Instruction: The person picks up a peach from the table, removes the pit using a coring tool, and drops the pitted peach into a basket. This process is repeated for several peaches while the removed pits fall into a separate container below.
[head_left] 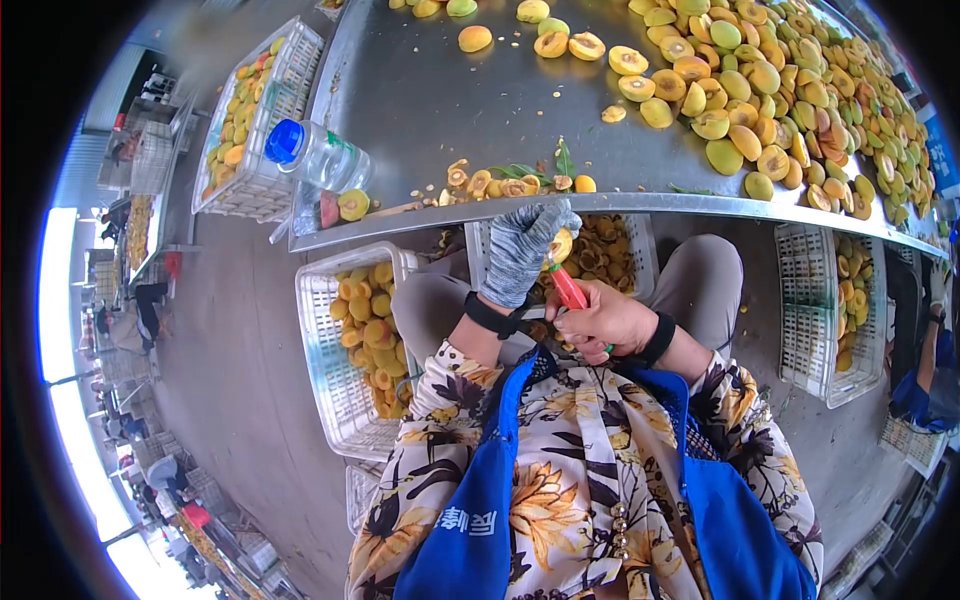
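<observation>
My left hand, in a grey knit glove, closes around a yellow peach half above a crate between my knees. My bare right hand grips a small tool by its red handle. The tool's tip meets the peach half; its exact shape is hidden there. Below my hands, the white crate holds several peach pieces. Just beyond my left hand, pits and scraps lie with green leaves along the metal table's near edge.
Halved peaches are heaped on the table's right side. A blue-capped plastic bottle lies at its left corner. Crates of fruit stand left, right and far left. A person's arm shows at the right edge.
</observation>
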